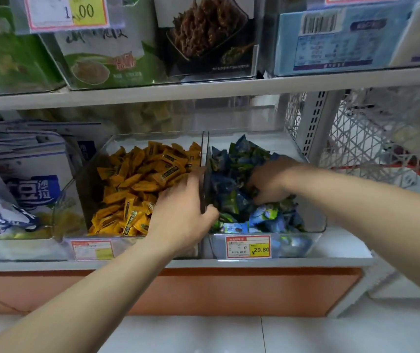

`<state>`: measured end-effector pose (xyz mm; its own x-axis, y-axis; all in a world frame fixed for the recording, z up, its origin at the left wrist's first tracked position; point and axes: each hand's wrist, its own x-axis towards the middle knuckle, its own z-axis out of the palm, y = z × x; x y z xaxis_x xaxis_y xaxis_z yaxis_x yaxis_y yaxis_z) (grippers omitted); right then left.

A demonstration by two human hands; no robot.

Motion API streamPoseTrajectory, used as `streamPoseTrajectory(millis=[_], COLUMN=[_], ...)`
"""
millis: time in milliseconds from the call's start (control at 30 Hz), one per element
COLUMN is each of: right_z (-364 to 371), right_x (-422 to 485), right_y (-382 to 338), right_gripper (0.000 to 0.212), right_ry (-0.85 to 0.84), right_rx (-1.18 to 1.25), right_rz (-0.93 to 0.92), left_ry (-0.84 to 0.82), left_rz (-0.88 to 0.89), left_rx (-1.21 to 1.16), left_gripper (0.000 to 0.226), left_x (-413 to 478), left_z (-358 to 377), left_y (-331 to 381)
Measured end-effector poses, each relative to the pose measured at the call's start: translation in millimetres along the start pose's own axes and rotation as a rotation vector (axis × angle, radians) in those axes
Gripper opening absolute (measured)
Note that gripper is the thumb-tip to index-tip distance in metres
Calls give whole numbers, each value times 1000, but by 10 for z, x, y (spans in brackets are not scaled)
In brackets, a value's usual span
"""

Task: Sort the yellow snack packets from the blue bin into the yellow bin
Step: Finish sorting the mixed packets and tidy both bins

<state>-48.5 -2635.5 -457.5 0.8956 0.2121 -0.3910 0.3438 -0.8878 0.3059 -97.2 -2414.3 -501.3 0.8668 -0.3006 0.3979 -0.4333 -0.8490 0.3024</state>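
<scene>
blue bin (315, 225) under curled right hand (271, 180)

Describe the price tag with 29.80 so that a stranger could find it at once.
Look at the lower shelf, at the clear bin full of blue packets. The tag sits on that bin's front wall, red-bordered with a yellow corner. The tag on the bin to its left is faded; only this one clearly reads 29.80.

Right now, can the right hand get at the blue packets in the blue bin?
Probably yes. The right hand is already down among the blue packets through the blue bin's open top, with nothing over them. The left hand sits at the divider, not blocking.
</scene>
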Motion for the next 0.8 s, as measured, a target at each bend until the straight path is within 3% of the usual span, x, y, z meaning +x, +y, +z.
streamPoseTrajectory(millis=[133, 200, 300, 367, 433, 500, 600, 667, 800], right_z=[-140, -181, -171, -135, -76, -31, 80, 192, 314], right_x=[-119, -235, -310, -249, -106, -10, 61, 98, 177], right_y=[64, 97, -35, -227, -340, -337, -242, -238, -286], right_gripper=[41, 35, 26, 29, 37, 47, 85, 104, 121], right_ry=[-50, 50, 326, 170, -18, -80, -148, -140, -51], right_rx=[-91, -74, 242, 481, 524, 528, 504, 553, 585], right_rz=[1, -27, -142, -147, -92, -30, 80, 125, 178], left_ry=[10, 13, 12, 3, -6, -15, -33, -29, -14], left_rz=[-10, -14, -21, -29, -34, -36, -36, -34, -39], left_rx=[-30, -56, -44, -30, -30, -36, -40, -42, -48], left_gripper=[62, 65, 69, 70, 71, 72, 73, 75, 75], left_x=[20, 19, 30, 39, 37, 34, 28, 33, 42], left_z=[15, 17, 22, 21, 13, 1, -6, -1, 23], left_y=[-30, -34, -27, -14, -5, -2, 1, 3, -5])
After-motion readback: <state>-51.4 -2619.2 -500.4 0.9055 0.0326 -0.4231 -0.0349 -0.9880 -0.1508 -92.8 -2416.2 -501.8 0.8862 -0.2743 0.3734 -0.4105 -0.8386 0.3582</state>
